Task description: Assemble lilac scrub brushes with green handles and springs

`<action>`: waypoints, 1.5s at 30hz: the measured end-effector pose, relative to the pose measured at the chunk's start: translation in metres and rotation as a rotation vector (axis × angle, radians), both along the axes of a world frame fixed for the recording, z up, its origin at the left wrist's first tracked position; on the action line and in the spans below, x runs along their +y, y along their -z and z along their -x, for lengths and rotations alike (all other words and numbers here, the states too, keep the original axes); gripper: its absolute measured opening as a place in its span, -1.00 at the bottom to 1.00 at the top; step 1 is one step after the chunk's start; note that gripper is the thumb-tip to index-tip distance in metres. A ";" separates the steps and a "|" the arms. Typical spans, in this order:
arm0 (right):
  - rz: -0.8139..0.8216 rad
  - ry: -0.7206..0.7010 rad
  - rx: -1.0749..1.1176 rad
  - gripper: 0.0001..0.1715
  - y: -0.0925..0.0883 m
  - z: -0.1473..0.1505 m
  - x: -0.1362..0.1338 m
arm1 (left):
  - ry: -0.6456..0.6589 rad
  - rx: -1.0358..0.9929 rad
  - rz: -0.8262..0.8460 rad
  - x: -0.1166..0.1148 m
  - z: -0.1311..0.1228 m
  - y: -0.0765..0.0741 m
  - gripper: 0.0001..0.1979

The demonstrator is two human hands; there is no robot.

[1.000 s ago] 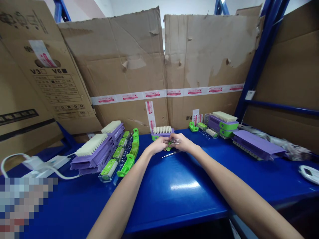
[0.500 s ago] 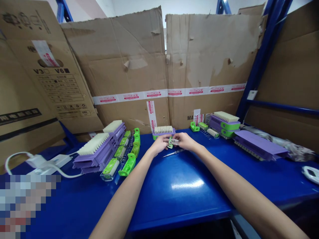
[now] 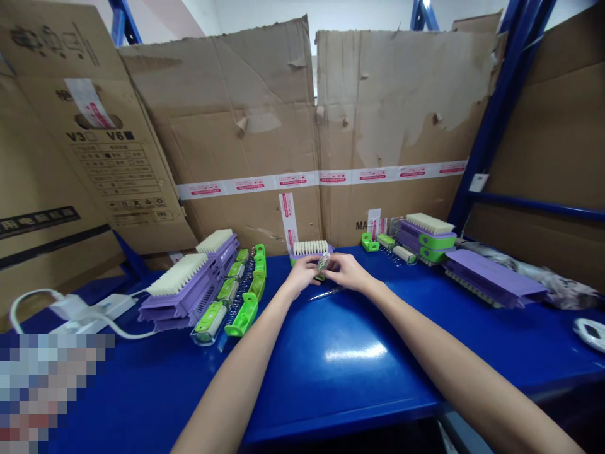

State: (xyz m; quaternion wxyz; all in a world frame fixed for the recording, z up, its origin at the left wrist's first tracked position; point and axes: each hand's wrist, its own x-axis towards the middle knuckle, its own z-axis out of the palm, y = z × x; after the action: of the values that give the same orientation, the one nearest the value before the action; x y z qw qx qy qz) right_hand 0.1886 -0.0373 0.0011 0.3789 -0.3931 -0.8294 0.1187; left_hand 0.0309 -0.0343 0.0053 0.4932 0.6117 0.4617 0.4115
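Note:
Near the middle of the blue table, my left hand (image 3: 302, 275) pinches a small green part (image 3: 321, 276), most of it hidden by the fingers. Across from it, my right hand (image 3: 350, 272) has its fingers closed on a metal coil spring (image 3: 324, 261), which stands tilted upward at the green part. Whether the spring is seated in that part cannot be made out. Just behind both hands sits a purple and green brush (image 3: 312, 248) with pale bristles facing up. A slim screwdriver (image 3: 325, 294) lies in front of the fingers, its right end beneath my right hand.
On the left are purple brushes (image 3: 191, 287), several green-and-clear blocks (image 3: 209, 321), coil springs (image 3: 241, 284) and green brackets (image 3: 244, 315). To the right stand stacked brushes (image 3: 428, 236) and a purple housing (image 3: 496, 274). A white power strip (image 3: 101, 312) lies far left; cardboard (image 3: 236, 139) walls the back.
The spring has swung from lying sideways to pointing upward, between the hands. My right hand has shifted slightly left, nearer my left hand.

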 end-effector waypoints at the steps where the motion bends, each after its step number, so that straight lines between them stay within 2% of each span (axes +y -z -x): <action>1: 0.006 0.007 0.004 -0.82 0.000 0.000 0.000 | -0.011 -0.010 0.014 0.000 0.000 0.000 -0.58; 5: 0.012 0.000 0.045 -0.78 0.000 -0.001 0.001 | -0.053 -0.058 0.037 -0.002 -0.001 -0.001 -0.61; 13: -0.086 0.069 -0.108 -0.63 -0.005 0.001 -0.006 | -0.098 -0.122 0.046 -0.002 -0.003 0.000 -0.63; 18: -0.045 0.086 -0.055 -0.76 -0.004 0.002 -0.003 | -0.109 -0.101 0.073 -0.004 -0.003 -0.002 -0.58; 23: 0.019 0.175 0.032 -0.85 -0.004 0.001 0.000 | -0.086 -0.192 0.102 -0.005 -0.006 -0.001 -0.58; 30: 0.053 0.273 0.102 -0.90 -0.002 0.008 0.002 | -0.159 -0.280 0.090 -0.002 -0.012 0.004 -0.62; 36: 0.081 0.134 0.316 -0.85 0.001 0.005 0.001 | -0.120 -0.303 0.115 -0.002 -0.002 -0.002 -0.61; 41: 0.276 -0.011 0.518 -0.71 -0.001 0.007 -0.001 | -0.017 -0.352 0.208 0.000 0.001 -0.004 -0.70; 45: 0.323 -0.028 0.569 -0.67 -0.008 0.009 -0.005 | 0.003 -0.419 0.230 0.001 0.001 -0.003 -0.64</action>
State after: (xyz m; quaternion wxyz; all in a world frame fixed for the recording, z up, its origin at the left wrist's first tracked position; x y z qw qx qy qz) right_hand 0.1793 -0.0422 0.0091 0.5264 -0.3879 -0.6659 0.3592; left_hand 0.0297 -0.0333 0.0081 0.6453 0.4533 0.3924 0.4735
